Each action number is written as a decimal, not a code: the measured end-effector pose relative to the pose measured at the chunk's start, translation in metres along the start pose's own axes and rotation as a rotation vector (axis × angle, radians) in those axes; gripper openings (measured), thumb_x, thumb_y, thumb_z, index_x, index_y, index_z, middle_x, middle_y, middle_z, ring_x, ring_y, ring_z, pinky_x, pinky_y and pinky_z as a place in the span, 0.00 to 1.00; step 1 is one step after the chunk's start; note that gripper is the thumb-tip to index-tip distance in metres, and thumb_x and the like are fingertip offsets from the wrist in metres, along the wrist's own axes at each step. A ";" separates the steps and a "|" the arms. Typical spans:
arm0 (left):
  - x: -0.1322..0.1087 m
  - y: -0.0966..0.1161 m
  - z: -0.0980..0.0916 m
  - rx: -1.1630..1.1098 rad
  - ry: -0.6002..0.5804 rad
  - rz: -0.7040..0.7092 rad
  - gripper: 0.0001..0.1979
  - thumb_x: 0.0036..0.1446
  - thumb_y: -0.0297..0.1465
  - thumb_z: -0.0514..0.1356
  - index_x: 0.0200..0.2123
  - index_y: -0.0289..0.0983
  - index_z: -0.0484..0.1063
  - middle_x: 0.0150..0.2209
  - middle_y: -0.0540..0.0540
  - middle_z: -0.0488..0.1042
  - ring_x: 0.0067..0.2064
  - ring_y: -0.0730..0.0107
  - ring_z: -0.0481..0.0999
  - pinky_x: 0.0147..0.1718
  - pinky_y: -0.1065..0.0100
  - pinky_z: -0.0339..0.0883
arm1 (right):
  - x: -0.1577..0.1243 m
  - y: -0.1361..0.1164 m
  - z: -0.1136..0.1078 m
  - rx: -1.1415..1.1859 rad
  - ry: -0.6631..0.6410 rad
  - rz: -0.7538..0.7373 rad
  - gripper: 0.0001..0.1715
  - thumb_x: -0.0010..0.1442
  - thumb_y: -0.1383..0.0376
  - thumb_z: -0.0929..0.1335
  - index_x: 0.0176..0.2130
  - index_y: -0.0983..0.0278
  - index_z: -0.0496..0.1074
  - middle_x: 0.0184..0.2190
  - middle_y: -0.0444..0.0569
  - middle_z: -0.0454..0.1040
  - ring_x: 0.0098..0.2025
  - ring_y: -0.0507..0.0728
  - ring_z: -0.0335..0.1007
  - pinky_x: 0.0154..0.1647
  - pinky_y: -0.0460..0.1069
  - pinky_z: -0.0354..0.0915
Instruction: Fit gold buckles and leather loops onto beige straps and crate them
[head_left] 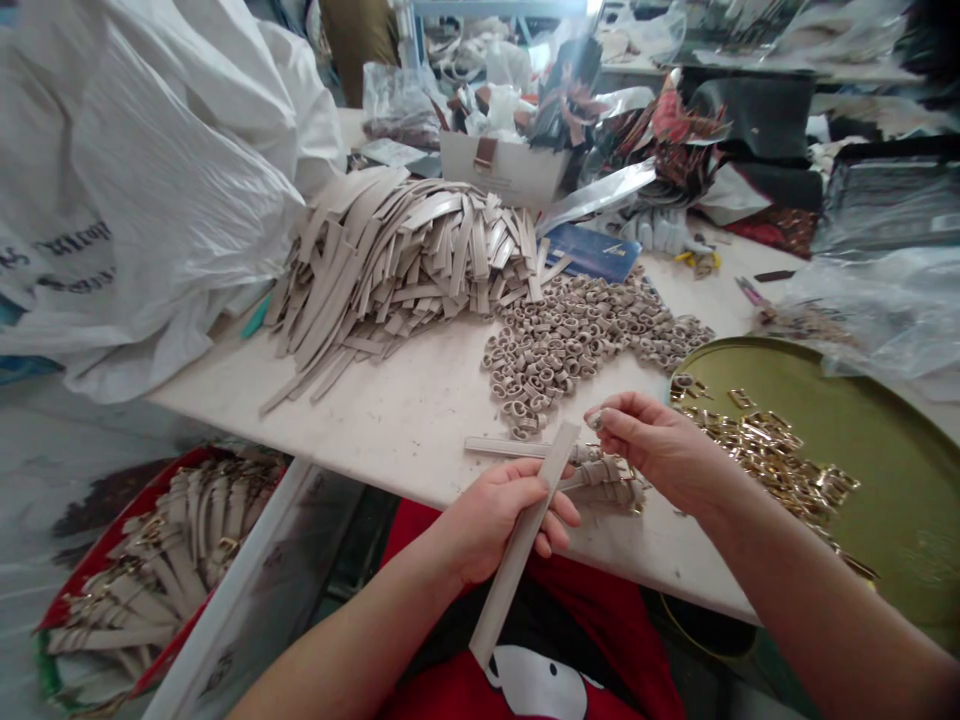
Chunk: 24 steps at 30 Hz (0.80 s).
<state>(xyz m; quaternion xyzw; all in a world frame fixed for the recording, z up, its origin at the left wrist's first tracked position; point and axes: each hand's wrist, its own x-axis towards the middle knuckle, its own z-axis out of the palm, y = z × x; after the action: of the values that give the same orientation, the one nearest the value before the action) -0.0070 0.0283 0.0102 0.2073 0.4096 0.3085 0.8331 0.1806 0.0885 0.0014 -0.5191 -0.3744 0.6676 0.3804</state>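
My left hand [517, 515] is closed around a flat beige leather strap [517, 560], thumb on top and fingers beneath. The strap slants from over the table edge down toward my lap. My right hand [645, 440] pinches a small greyish strap loop [597, 421] between thumb and fingertips, just right of the strap's upper end; it is mostly covered by the fingers. Under and between my hands lie several straps with gold buckles [604, 485]. A heap of beige strap loops [570, 335] spreads just beyond my right hand.
A large pile of loose straps [420, 250] lies at the back left. On the right, a round olive tray [892, 500] holds gold buckles [765, 445]. Buckled straps fill a red-rimmed basket [97, 545] at lower left. A white sack [172, 180] stands beside the table.
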 end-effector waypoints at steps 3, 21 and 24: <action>0.001 -0.002 0.001 0.005 -0.010 0.000 0.13 0.51 0.25 0.51 0.40 0.31 0.67 0.23 0.49 0.71 0.17 0.80 0.68 0.14 0.80 0.59 | -0.006 0.000 0.003 -0.010 0.022 -0.021 0.13 0.43 0.61 0.75 0.27 0.63 0.69 0.24 0.40 0.71 0.25 0.47 0.64 0.29 0.44 0.62; -0.031 -0.027 0.012 0.404 0.017 0.228 0.15 0.56 0.35 0.50 0.41 0.33 0.69 0.24 0.50 0.68 0.19 0.79 0.63 0.20 0.75 0.58 | -0.070 0.018 0.021 0.235 -0.022 0.066 0.19 0.41 0.63 0.76 0.37 0.61 0.74 0.32 0.44 0.77 0.31 0.49 0.71 0.37 0.45 0.66; -0.036 -0.027 0.011 0.751 0.117 0.528 0.18 0.60 0.38 0.47 0.42 0.36 0.72 0.33 0.46 0.73 0.35 0.69 0.70 0.38 0.69 0.63 | -0.080 0.024 0.023 0.285 -0.025 0.072 0.18 0.41 0.64 0.76 0.36 0.61 0.75 0.32 0.44 0.77 0.31 0.48 0.70 0.36 0.44 0.67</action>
<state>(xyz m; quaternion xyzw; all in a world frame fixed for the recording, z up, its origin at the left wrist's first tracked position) -0.0059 -0.0170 0.0202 0.5744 0.4723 0.3515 0.5687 0.1688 0.0039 0.0170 -0.4647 -0.2617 0.7335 0.4213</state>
